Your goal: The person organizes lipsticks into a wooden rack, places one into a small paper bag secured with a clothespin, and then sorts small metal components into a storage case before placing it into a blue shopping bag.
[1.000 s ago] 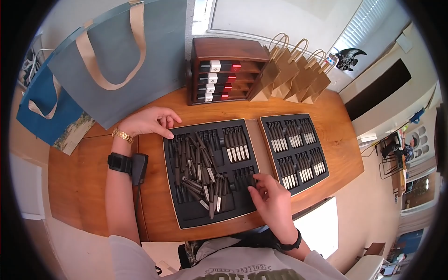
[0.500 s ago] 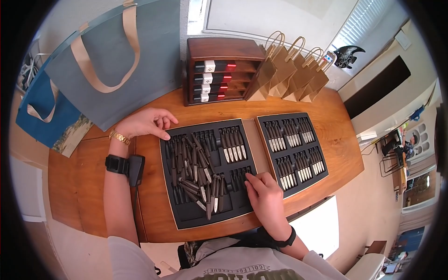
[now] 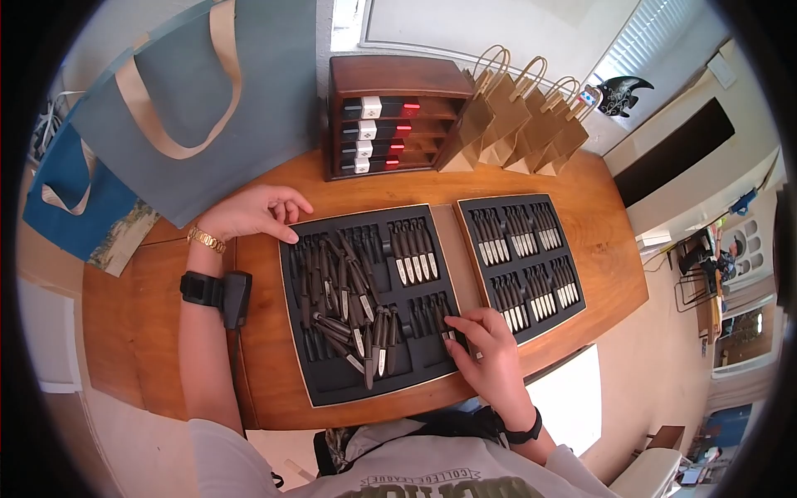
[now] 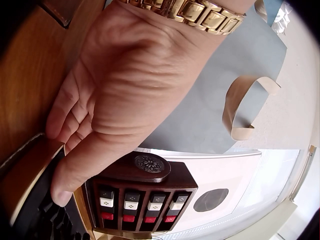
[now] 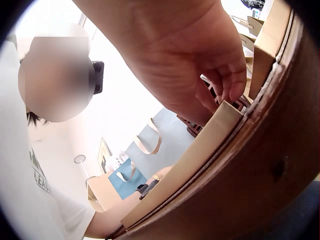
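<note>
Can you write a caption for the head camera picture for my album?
Left hand at a jumbled tray's corner, right hand at its opposite side, neatly filled tray alongside.

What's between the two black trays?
A brown strip runs between the left tray and right tray, bare where visible; the right hand hides its near end. Head view shows it.

The head view looks forward and steeply down over the wooden table (image 3: pixel 598 224). The left wrist view faces, very near, the left hand (image 4: pixel 135 85) and the wooden rack (image 4: pixel 142 192), which the head view shares; the right wrist view looks up past the right hand (image 5: pixel 185 60).
</note>
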Tool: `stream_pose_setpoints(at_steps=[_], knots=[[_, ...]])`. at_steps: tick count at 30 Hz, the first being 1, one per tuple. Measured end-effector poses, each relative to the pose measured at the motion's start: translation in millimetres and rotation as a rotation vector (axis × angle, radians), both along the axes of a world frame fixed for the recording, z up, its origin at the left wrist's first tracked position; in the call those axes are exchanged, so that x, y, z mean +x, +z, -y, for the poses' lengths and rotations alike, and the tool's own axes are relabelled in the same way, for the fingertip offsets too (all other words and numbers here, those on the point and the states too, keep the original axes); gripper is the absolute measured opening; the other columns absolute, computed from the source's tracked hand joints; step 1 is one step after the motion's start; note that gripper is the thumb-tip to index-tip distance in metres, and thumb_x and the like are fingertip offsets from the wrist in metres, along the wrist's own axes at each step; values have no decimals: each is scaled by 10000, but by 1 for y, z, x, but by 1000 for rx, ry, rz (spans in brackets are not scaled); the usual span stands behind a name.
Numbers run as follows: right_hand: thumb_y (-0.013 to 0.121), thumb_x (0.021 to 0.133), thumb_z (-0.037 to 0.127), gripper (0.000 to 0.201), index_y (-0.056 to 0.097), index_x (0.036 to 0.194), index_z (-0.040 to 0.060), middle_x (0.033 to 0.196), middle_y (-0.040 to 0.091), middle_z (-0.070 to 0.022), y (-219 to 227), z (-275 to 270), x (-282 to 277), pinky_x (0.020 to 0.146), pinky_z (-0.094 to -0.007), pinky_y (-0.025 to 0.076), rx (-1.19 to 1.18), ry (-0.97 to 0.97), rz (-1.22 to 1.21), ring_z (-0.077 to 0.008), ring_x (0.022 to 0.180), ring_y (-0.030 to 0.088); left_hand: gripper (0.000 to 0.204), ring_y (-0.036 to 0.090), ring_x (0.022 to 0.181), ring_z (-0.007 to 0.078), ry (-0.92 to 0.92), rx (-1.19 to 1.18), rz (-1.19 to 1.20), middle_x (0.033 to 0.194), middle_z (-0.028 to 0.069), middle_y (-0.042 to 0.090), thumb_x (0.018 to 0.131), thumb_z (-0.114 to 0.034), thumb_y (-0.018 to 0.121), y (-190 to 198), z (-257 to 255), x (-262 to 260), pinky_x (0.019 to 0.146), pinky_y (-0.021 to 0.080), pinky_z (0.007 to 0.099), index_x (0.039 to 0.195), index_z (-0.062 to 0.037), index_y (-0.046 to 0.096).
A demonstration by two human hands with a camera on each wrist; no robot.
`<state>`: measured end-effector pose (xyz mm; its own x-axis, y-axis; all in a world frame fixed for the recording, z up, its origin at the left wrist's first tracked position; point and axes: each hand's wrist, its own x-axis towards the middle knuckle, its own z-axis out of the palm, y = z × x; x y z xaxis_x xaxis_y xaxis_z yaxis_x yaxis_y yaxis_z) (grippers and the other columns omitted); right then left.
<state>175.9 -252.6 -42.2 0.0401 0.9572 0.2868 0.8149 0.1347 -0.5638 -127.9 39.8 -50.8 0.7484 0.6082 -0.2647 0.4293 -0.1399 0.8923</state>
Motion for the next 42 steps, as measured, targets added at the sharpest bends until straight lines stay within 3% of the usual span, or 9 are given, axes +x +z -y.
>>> stream_pose_setpoints(at_steps=[5,15,27,42], knots=[[738,776,-4,326,703,1096,45,1043,592,-115,-2,-2,1,813,-376,512,-10,19,-7,-289,952,594,495,508,772,50,-12,7,-8,897,-46,580,719,-131,862,-1,-1,0,703,453,213,1174,-64,677],[745,776,-3,351,701,1121,42,1103,562,-108,-3,-6,7,835,-370,505,-91,70,-20,-257,928,577,469,504,773,49,16,-19,-12,883,-50,564,717,-84,846,1,0,1,701,439,210,1156,-76,682],[745,784,33,371,701,1149,83,1090,569,-68,7,-5,3,765,-350,536,-63,108,202,-237,917,578,491,507,750,41,19,-2,-19,893,-49,576,711,-108,862,0,-1,1,699,452,207,1165,-68,679],[698,758,-3,363,705,1119,42,1040,600,-61,6,-13,1,693,-327,527,0,133,370,-235,877,597,491,511,777,50,0,-11,4,902,-44,582,722,-133,865,-1,-3,-1,708,449,212,1170,-60,677]])
